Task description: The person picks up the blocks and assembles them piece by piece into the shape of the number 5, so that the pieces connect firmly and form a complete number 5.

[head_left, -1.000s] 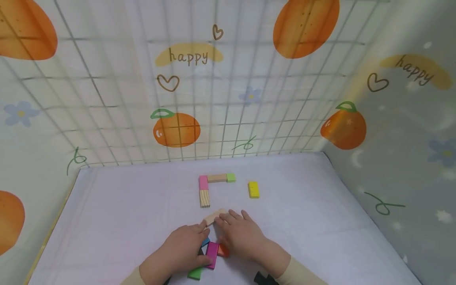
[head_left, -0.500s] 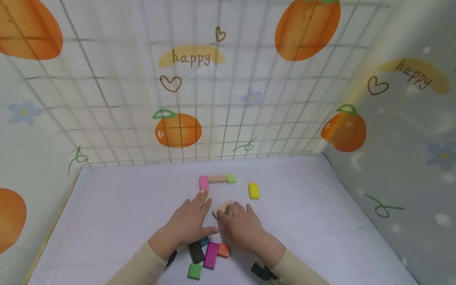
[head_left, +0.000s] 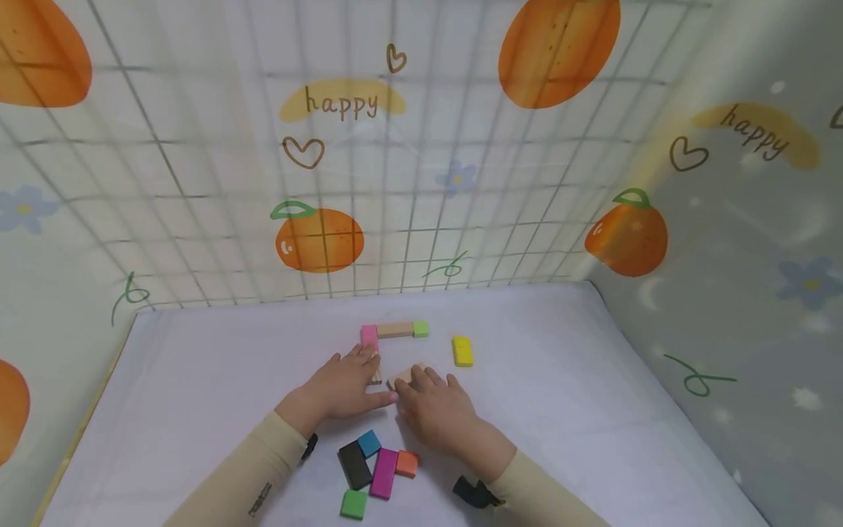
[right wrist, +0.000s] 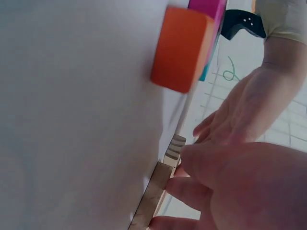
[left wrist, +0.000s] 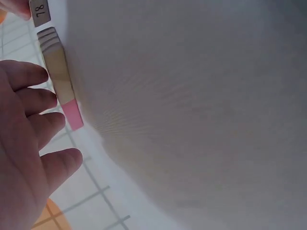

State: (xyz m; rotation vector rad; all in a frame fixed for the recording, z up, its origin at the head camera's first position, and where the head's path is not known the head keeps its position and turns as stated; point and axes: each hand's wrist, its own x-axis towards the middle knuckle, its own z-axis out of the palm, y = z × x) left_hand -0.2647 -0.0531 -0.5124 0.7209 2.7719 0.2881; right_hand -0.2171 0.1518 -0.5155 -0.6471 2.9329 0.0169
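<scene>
My left hand point(head_left: 339, 386) lies over a striped wooden block point(head_left: 376, 375), fingers stretched toward a pink block point(head_left: 369, 337) that joins its far end. The thumb points right. My right hand point(head_left: 437, 410) holds a plain wooden block point(head_left: 403, 378) on the table, its thumb at the near side and fingers over the top. In the left wrist view, this plain block point(left wrist: 40, 12) shows the number 78 on its end, a small gap from the striped block point(left wrist: 57, 72). In the right wrist view, my right fingertips touch the plain block point(right wrist: 152, 194) close to the striped block point(right wrist: 174, 147).
A tan block point(head_left: 395, 330) and a light green block point(head_left: 421, 329) continue the row from the pink one. A yellow block point(head_left: 463, 351) lies apart at right. Nearer sit black point(head_left: 355, 465), blue point(head_left: 369, 443), magenta point(head_left: 384, 474), orange point(head_left: 407, 463) and green point(head_left: 353, 504) blocks.
My left hand has moved forward from the near blocks onto the striped block. My right hand has slid the plain wooden block forward, closer to the striped one.
</scene>
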